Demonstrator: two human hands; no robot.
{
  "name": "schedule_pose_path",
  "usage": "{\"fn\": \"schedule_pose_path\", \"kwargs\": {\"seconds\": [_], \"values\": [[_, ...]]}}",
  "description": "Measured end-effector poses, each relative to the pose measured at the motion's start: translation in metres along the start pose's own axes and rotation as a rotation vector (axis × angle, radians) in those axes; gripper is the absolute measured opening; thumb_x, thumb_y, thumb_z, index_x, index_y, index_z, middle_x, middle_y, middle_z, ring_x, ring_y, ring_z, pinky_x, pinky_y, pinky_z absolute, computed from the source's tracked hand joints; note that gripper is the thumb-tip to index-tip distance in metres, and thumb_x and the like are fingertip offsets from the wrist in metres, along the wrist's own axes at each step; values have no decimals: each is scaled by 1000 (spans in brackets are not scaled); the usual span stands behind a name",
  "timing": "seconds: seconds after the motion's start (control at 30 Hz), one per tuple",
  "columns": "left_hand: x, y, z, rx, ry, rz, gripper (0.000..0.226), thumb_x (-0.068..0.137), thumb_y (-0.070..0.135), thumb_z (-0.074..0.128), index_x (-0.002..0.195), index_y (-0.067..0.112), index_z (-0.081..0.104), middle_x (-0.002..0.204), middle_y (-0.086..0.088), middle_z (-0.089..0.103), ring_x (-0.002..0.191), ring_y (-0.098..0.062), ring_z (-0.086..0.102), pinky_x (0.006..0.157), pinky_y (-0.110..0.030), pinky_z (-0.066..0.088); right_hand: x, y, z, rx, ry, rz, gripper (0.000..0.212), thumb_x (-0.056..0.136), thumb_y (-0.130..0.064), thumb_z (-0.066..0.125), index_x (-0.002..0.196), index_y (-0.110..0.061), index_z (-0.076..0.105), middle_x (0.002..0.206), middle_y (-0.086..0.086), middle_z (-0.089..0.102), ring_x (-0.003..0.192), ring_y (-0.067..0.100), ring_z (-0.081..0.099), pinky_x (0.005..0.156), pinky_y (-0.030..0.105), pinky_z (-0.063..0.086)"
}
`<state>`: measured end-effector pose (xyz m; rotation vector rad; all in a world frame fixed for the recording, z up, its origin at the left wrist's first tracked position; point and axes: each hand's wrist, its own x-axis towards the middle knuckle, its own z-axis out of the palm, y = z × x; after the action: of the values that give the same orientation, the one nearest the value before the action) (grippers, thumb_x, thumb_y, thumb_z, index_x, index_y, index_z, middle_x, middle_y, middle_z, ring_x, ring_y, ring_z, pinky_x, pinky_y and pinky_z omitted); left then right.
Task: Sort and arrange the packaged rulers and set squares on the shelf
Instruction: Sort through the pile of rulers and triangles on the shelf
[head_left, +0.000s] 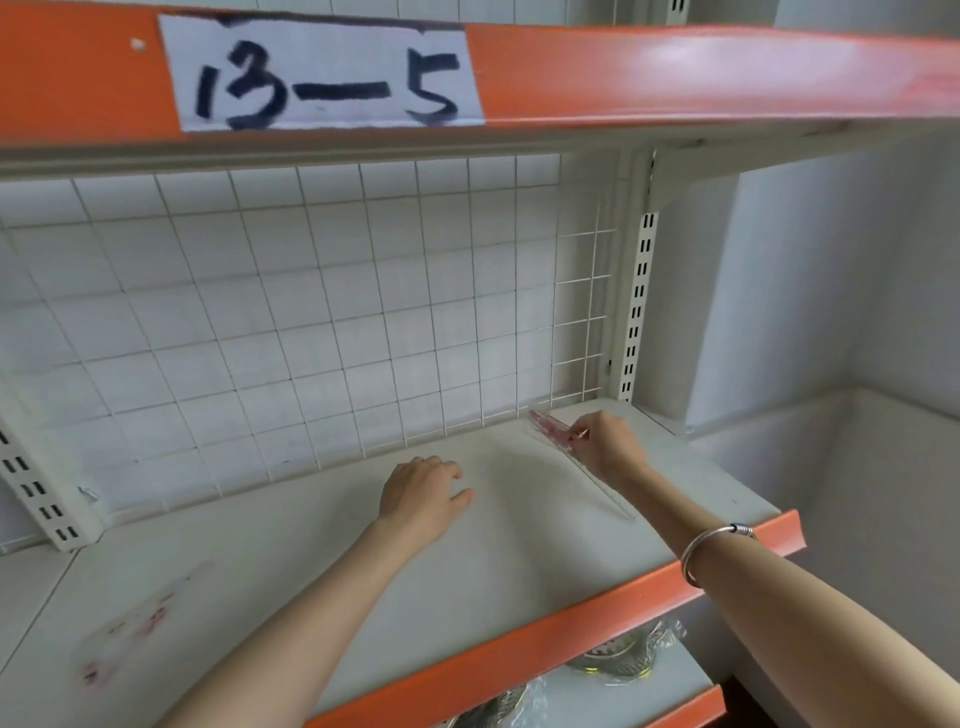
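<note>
**Pinching a packaged ruler (602, 488) at the back right of the shelf (519, 545)**

The ruler is a long clear strip with a pink printed end. It lies flat on the white shelf board and runs at a slant, with the pink end almost at the wire grid (311, 338) at the back and the clear end pointing towards the orange front lip (571, 639).

The right grip (610, 447) sits just to the right of the ruler. Its fingertips are curled and pinch the ruler's edge just below the pink end. A silver bangle (717, 545) circles that forearm above the lip.

The left grip (423, 493) is well apart from the ruler, near the middle of the board. It rests palm down with loosely bent fingers and holds nothing. Bare board lies between the two grips.

A second clear packet with red marks (130, 639) lies at the front left, too blurred to tell what it is.

To the right of the ruler a narrow band of board runs to the shelf's right edge, where a slotted upright (639, 306) stands at the back corner.

Overhead, another orange-fronted shelf carries a paper label (322, 73) reading "13-5". Below the lip, shiny wrapped goods (623, 654) lie on a lower shelf.
</note>
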<state>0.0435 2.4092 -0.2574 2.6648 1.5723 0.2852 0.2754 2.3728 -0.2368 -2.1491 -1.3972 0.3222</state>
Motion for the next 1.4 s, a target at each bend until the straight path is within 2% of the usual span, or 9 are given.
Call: {"fn": "schedule_pose_path", "kwargs": {"seconds": [0.13, 0.27, 0.37, 0.47, 0.5, 0.57, 0.67, 0.97, 1.4], "values": [[10, 15, 5, 1, -11, 3, 42, 96, 47, 45, 127, 22, 56, 128, 2, 57, 120, -18, 48, 99, -29, 33, 13, 24, -4, -42, -22, 71, 23, 93, -19, 51, 103, -8, 68, 102, 17, 67, 97, 34, 61, 72, 30, 43], [17, 24, 9, 6, -19, 6, 41, 96, 47, 44, 127, 22, 56, 127, 2, 57, 119, -18, 48, 98, -29, 33, 17, 32, 3, -10, -71, 74, 48, 93, -46, 52, 101, -2, 68, 104, 18, 67, 103, 34, 59, 82, 33, 46], [22, 28, 10, 10, -25, 9, 41, 96, 46, 44, 127, 22, 56, 127, 2, 57, 119, -19, 48, 99, -30, 33, 15, 34, 7, -20, -64, 96, 48, 92, -50, 49, 117, -11, 61, 125, 12, 53, 122, 30, 45, 97, 36, 38], [21, 27, 9, 8, -17, 1, 40, 96, 46, 44, 126, 23, 56, 126, 2, 57, 118, -19, 49, 98, -30, 33, 16, 31, 11, -45, -11, 52, 48, 91, -55, 48, 122, -18, 59, 126, 9, 50, 123, 28, 40, 97, 37, 32], [19, 25, 8, 5, -11, -4, 40, 96, 46, 44, 126, 23, 56, 126, 2, 57, 118, -18, 49, 98, -30, 33, 16, 27, 12, -48, 3, 19, 44, 93, -51, 49, 121, -19, 59, 124, 8, 51, 122, 28, 41, 96, 37, 32], [15, 18, 5, 1, 2, -16, 40, 96, 46, 45, 126, 23, 56, 126, 2, 57, 119, -18, 49, 99, -30, 33, 14, 15, 16, -55, -1, -45, 28, 96, -31, 50, 121, -20, 58, 124, 9, 52, 120, 27, 42, 95, 36, 32], [4, 0, -2, 2, 26, -50, 40, 96, 45, 45, 127, 23, 56, 128, 3, 56, 120, -18, 48, 99, -30, 32, 5, -15, 27, -42, -60, -164, 32, 90, -11, 50, 120, -20, 59, 122, 7, 54, 119, 25, 45, 98, 37, 34], [-76, -103, -28, 31, 85, -244, 40, 95, 44, 47, 127, 23, 56, 129, 2, 57, 120, -19, 50, 100, -32, 33, -51, -129, 91, -56, -265, -474, 29, 91, -20, 55, 120, -23, 59, 120, 2, 56, 115, 19, 50, 100, 36, 36], [-239, -306, -76, 111, 127, -545, 37, 94, 42, 50, 124, 23, 58, 128, -1, 58, 119, -21, 52, 97, -31, 37, -162, -315, 209, -38, -449, -731, 30, 91, -21, 54, 120, -24, 59, 121, 2, 56, 114, 18, 52, 99, 36, 35]]}}
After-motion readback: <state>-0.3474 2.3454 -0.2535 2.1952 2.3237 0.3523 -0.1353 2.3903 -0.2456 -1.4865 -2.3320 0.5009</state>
